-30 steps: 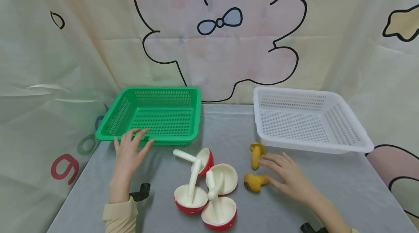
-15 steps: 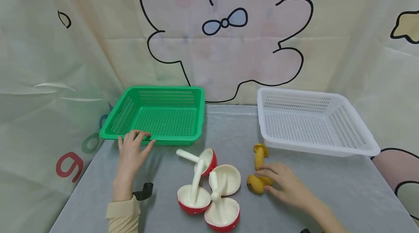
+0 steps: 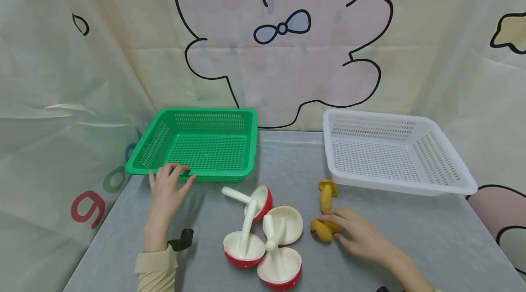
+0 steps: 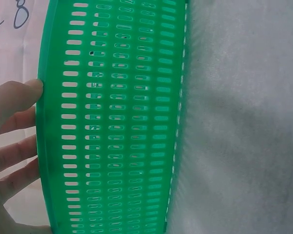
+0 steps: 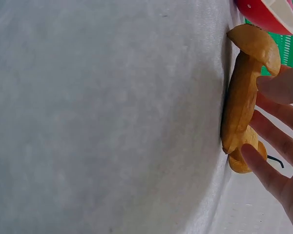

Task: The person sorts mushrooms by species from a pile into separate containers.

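My right hand [image 3: 357, 232] pinches the stem of a yellow-brown toy mushroom [image 3: 321, 231] lying on the table, its cap toward the left. In the right wrist view the thumb lies on the stem just under the cap, and the other fingers are partly hidden behind it. A second yellow mushroom [image 3: 327, 196] lies just beyond, partly visible behind the first in the right wrist view. My left hand [image 3: 166, 196] rests on the front rim of the green basket [image 4: 112, 117], thumb outside and fingertips over the edge, fingers loosely spread.
Several red-capped mushrooms [image 3: 279, 278] with white stems lie clustered, undersides up, between the hands. A white basket [image 3: 394, 187] stands at the back right, beyond the yellow mushrooms. A printed curtain [image 3: 287, 77] hangs behind the grey table [image 3: 287, 150].
My right hand has moved down from beside both yellow mushrooms onto the nearer one and brought thumb and fingers to its stem. My left fingers have bent slightly at the rim. The camera view shifted slightly.
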### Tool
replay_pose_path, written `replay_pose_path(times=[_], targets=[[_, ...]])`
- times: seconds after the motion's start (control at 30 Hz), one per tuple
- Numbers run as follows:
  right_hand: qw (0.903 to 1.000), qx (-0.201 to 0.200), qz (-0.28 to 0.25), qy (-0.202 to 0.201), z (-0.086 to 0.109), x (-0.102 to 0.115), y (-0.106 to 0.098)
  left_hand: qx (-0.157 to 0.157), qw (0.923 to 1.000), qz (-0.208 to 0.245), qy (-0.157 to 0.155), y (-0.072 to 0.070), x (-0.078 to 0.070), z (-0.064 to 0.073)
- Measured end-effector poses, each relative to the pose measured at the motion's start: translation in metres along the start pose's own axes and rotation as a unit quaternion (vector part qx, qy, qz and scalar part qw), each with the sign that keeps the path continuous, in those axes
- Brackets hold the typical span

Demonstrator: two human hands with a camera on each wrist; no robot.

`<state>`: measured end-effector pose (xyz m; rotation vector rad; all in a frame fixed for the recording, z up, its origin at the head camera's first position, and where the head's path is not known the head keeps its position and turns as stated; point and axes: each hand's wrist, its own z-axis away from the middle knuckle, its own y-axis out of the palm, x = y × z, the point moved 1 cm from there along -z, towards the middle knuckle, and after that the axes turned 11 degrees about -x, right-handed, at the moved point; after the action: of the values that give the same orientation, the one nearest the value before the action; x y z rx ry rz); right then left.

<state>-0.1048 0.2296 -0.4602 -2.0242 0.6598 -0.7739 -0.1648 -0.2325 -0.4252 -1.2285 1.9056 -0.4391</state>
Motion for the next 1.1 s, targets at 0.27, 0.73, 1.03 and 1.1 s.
replay_pose_path(times=[0.27, 0.73, 1.03, 1.1], targets=[[0.9999, -0.002, -0.009, 0.005, -0.001, -0.002, 0.004, 0.007, 1.0, -0.001, 0.0, 0.0, 0.0, 0.0], [1.0, -0.005, -0.007, 0.003, -0.001, -0.007, 0.012, 0.007, 1.0, -0.003, -0.001, 0.001, 0.001, 0.0], [0.9998, -0.018, -0.007, -0.008, -0.003, -0.008, 0.015, 0.003, 1.0, -0.003, 0.002, 0.001, 0.002, 0.001], [0.9997, -0.021, -0.006, -0.01, -0.004, -0.009, 0.015, 0.001, 1.0, -0.002, 0.002, 0.001, 0.002, 0.001]])
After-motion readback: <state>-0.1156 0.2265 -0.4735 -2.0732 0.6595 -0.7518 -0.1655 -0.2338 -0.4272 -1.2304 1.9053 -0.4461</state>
